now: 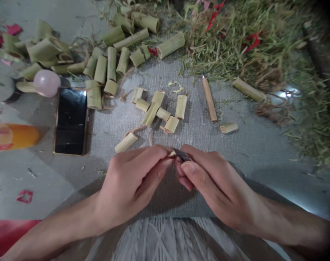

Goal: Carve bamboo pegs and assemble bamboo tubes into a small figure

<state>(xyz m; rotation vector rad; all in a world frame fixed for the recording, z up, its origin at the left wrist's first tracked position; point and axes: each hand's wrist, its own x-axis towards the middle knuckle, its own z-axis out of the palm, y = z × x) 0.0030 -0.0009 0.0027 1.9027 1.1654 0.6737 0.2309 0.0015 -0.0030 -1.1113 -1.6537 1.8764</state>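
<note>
Between the fingertips of my left hand [134,177] is a small pale piece [172,154], mostly hidden by the fingers. My right hand [214,177] pinches a dark, thin blade [182,155] that meets this piece; its handle end is covered by my fingers. Just beyond lies a figure of joined bamboo pieces [154,107], a long one crossing shorter ones, with twine showing at its edges. A single bamboo piece [126,142] with twine rests near my left knuckles. To the right is a wooden-handled tool [209,99] with a small metal tip.
Cut bamboo tubes [101,69] crowd the back left. Grassy shavings [257,40] with red scraps heap up at the back right. At left are a phone [71,121], a pink balloon-like ball [47,83] and an orange-filled cup [20,137]. A short tube [229,127] lies right.
</note>
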